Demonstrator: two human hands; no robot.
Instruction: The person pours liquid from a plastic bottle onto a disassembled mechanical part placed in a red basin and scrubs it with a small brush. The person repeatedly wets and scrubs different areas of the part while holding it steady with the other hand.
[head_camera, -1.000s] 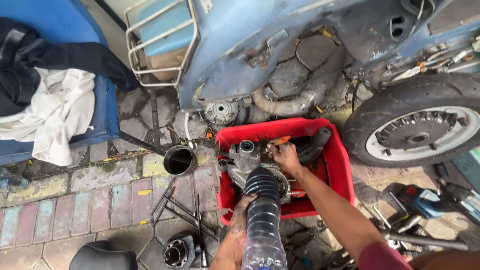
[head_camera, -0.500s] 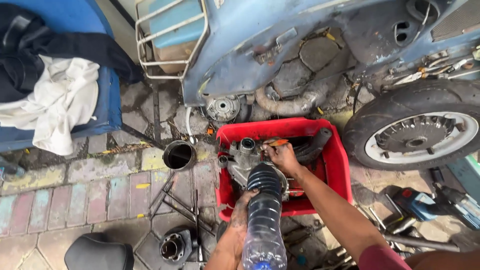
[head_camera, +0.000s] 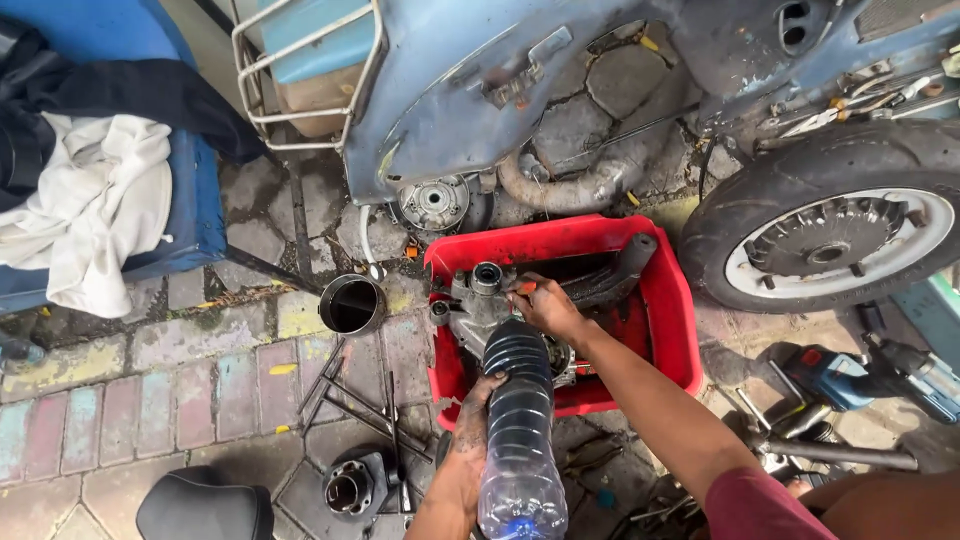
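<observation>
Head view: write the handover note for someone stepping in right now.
Left hand grips a ribbed plastic bottle, tipped neck-down over the engine part. Right hand holds a small orange-handled tool against that part. The part sits in the red tub beside the scooter's wheel. Done: part is in the tub. Left: work on the part is under way; whether liquid flows cannot be seen.

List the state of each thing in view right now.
Plastic bottle: tipped top-down over the engine part, held by the left hand.
Engine part: lying in the red tub.
Right hand: on the engine part.
Black cup: upright, open.
Scooter wheel: mounted.
</observation>
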